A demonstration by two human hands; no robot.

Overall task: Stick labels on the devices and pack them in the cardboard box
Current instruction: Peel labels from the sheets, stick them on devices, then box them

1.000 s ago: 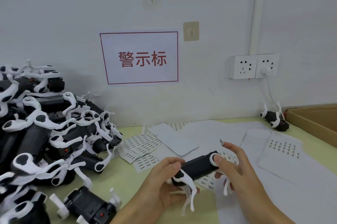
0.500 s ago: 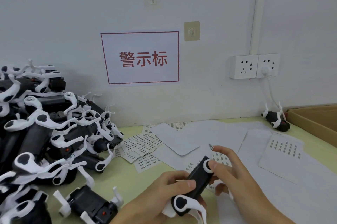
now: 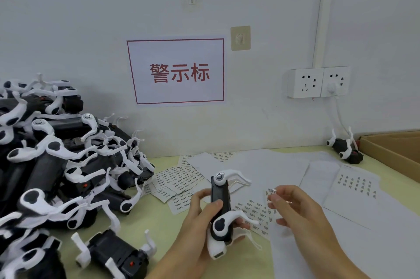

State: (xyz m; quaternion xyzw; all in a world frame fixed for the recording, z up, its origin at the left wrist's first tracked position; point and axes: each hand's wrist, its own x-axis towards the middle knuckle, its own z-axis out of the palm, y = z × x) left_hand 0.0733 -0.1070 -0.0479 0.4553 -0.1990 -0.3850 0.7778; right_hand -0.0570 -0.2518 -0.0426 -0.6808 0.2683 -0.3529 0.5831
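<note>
**Device upright in my left hand, label pinched in my right**

My left hand (image 3: 200,217) is wrapped around a black device (image 3: 220,199) with white folding arms, holding it on end above the table, thumb across its front. One white arm with a round metal hub sticks out at the top, another curls off the lower end. My right hand (image 3: 295,208) is just beside it, not touching it, with thumb and forefinger pinching a small printed label (image 3: 272,191) level with the body's upper half.

To my left a heap of the same devices (image 3: 56,165) crowds the table edge, and one loose unit (image 3: 118,253) lies nearest me. A single device (image 3: 345,149) rests far right against the wall, just beside the cardboard box (image 3: 393,151), of which only a corner shows. The stretch between the heap and the box is open apart from paper.

The pale green table (image 3: 145,228) is strewn with label sheets (image 3: 179,178) and white backing sheets (image 3: 354,185). Behind it stands a white wall with a red-framed sign (image 3: 177,71), two adhesive hooks and a double socket (image 3: 318,82) with one plug in.
</note>
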